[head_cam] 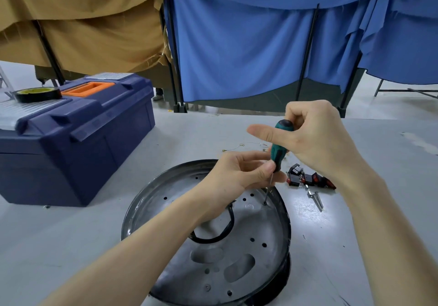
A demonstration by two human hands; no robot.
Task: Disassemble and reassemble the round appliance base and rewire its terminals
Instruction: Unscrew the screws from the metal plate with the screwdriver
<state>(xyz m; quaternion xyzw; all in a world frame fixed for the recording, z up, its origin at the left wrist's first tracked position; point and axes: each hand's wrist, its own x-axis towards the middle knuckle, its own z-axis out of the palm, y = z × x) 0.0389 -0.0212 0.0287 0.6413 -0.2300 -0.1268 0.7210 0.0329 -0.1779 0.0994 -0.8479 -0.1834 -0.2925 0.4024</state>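
Note:
The round metal appliance base (180,191) lies on the table, its grey plate dotted with holes and a black cable (231,220) curling across it. A green-and-black screwdriver (278,149) stands nearly upright, its tip in a hole near the plate's far right rim. My right hand (315,137) grips the handle's top, thumb stretched out to the left. My left hand (241,172) pinches the lower handle and shaft, steadying it.
A dark blue toolbox (78,137) with an orange handle stands at the left, a tape roll (38,94) on its lid. Black-and-red switch parts (308,177) and loose screws (316,200) lie right of the base. Thin wires (241,145) lie behind it. Blue and tan curtains hang beyond the table.

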